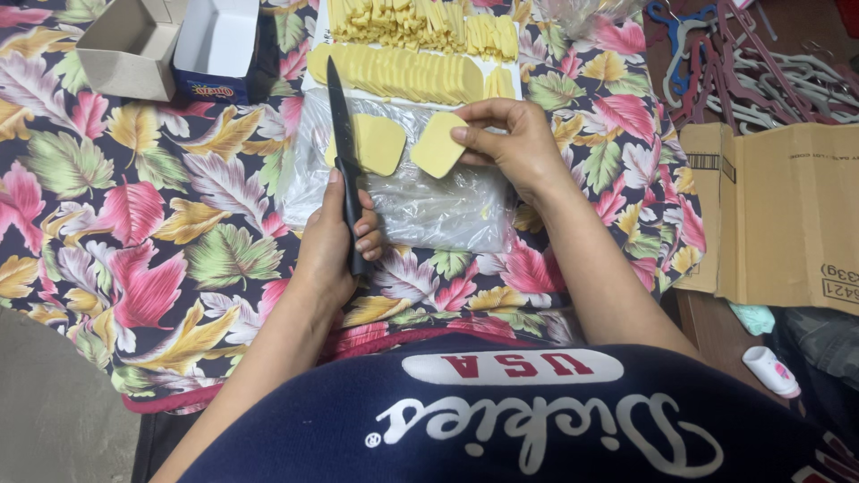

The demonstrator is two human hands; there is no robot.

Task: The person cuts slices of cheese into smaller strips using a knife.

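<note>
Left hand (pixel 338 234) wrapped around the handle of a black knife (pixel 341 134), blade pointing away over a clear plastic sheet (pixel 429 210). Right hand (pixel 510 143) pinching a pale yellow slice (pixel 436 146), thumb on top, just above the sheet. Second yellow slice (pixel 378 143) flat beside the blade. Beyond, a white tray (pixel 315 49) of stacked slices and strips. Floral tablecloth (pixel 134 206) underneath; open cardboard boxes (pixel 170 45) at far left.
</note>
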